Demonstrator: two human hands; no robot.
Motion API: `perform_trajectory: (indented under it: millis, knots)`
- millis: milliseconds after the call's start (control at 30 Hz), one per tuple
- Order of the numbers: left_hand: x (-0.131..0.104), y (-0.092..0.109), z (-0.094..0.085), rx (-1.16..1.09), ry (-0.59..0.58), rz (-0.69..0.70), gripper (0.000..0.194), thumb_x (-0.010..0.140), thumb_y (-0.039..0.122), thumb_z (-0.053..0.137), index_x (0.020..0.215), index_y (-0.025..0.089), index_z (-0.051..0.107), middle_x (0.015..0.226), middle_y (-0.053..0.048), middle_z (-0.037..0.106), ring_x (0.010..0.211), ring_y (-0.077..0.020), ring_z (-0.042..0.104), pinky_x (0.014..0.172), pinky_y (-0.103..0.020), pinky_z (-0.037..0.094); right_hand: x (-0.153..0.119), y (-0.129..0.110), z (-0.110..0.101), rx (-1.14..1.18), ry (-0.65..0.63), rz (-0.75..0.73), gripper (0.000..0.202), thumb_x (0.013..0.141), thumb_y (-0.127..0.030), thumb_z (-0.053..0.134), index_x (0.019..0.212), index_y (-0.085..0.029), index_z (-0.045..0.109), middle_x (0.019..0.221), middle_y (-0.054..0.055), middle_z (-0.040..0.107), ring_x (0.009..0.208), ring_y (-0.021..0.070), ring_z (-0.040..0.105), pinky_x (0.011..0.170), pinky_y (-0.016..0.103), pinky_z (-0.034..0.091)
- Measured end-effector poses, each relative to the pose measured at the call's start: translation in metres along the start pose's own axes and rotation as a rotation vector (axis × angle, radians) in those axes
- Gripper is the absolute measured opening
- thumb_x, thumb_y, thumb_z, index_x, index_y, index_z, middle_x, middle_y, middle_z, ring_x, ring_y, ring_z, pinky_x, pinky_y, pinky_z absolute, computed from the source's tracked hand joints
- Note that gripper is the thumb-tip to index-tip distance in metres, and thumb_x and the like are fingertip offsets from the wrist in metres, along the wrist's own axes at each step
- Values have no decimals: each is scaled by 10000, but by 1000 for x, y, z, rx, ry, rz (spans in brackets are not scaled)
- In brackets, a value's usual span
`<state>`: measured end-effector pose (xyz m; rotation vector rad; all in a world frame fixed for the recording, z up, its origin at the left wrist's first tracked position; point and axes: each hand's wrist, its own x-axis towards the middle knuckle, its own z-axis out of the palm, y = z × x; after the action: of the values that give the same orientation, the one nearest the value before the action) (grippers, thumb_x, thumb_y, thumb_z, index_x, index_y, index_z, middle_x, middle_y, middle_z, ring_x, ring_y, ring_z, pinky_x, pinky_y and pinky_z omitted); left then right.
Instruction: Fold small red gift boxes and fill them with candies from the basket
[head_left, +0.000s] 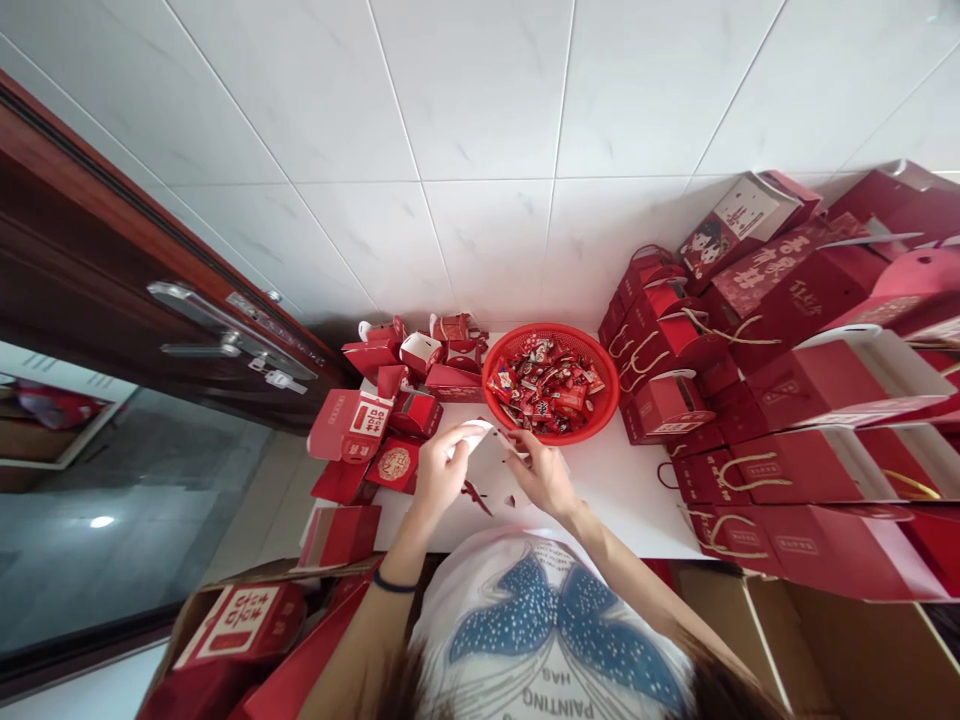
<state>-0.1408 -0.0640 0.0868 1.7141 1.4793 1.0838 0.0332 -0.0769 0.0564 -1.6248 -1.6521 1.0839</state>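
Note:
My left hand pinches a small white piece of folded paper or card above the white table. Opposite it, my right hand has its fingers pressed together at the other side of this piece. The fingers partly cover it, so its full shape cannot be made out. Just beyond both hands stands a round red plastic basket, filled with small red-wrapped sweets. Under the hands lie a thin dark red strip and a few small scraps.
Small red gift boxes crowd the table's left side. Red gift bags with rope handles are stacked on the right. Cardboard cartons sit below at right, and another holds red boxes at lower left. A dark door stands left.

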Motion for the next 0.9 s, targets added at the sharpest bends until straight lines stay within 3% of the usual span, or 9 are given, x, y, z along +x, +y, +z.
perform_trajectory:
  millis: [100, 167, 333, 500, 633, 733, 800, 900]
  knots:
    - [6, -8, -9, 65, -23, 9, 214, 858, 233, 536, 924, 200, 737, 1022, -68, 755, 996, -206, 701, 908, -324, 565, 0, 3, -7, 237, -56, 4, 351, 933, -484, 406, 758, -206, 529, 633, 8, 602, 610, 170, 658, 581, 234, 473]
    - [9, -11, -14, 82, -119, -2, 257, 797, 258, 634, 1027, 204, 733, 1111, -71, 737, 1067, -227, 683, 984, -362, 536, -1, 5, -7, 337, -54, 22, 426, 912, -568, 427, 684, -210, 457, 603, 1, 574, 584, 173, 659, 548, 233, 478]
    - [12, -14, -38, 31, -399, -123, 629, 693, 284, 735, 1310, 220, 630, 1438, -78, 573, 1352, -282, 508, 1152, -418, 390, -1, 12, -3, 572, -71, 85, 555, 802, -750, 518, 779, -197, 552, 674, 16, 641, 604, 198, 686, 556, 276, 537]
    - [12, -19, -59, -12, -541, -269, 800, 685, 340, 727, 1446, 233, 504, 1547, -74, 439, 1432, -305, 403, 1170, -446, 349, -2, 21, 3, 759, -103, 158, 653, 715, -815, 575, 840, -176, 623, 687, 36, 677, 609, 211, 698, 603, 308, 571]
    - [10, -18, -55, 9, -469, -318, 762, 632, 292, 682, 1382, 195, 583, 1493, -87, 510, 1414, -321, 426, 1132, -424, 399, -4, 25, 11, 816, -164, 186, 667, 678, -813, 613, 863, -173, 650, 697, 34, 680, 651, 215, 708, 642, 319, 583]
    - [9, -20, -59, 55, -382, -342, 723, 599, 252, 626, 1318, 178, 642, 1420, -84, 591, 1362, -317, 492, 1061, -374, 471, -8, 24, 14, 783, -173, 132, 601, 745, -734, 621, 951, -172, 672, 804, 45, 700, 710, 195, 711, 657, 297, 577]
    - [10, -24, -69, 113, -326, -372, 722, 590, 244, 612, 1309, 185, 650, 1362, -82, 640, 1235, -309, 602, 931, -331, 546, -14, 24, 11, 699, -130, 49, 519, 819, -635, 609, 1051, -177, 679, 907, 60, 714, 759, 178, 704, 679, 282, 569]
    - [13, -39, -84, 247, -268, -461, 761, 592, 249, 628, 1352, 203, 614, 1162, -59, 739, 844, -239, 715, 675, -275, 564, -26, 30, 4, 404, 43, -63, 305, 901, -423, 579, 1064, -202, 710, 1036, 72, 712, 915, 180, 679, 836, 314, 551]
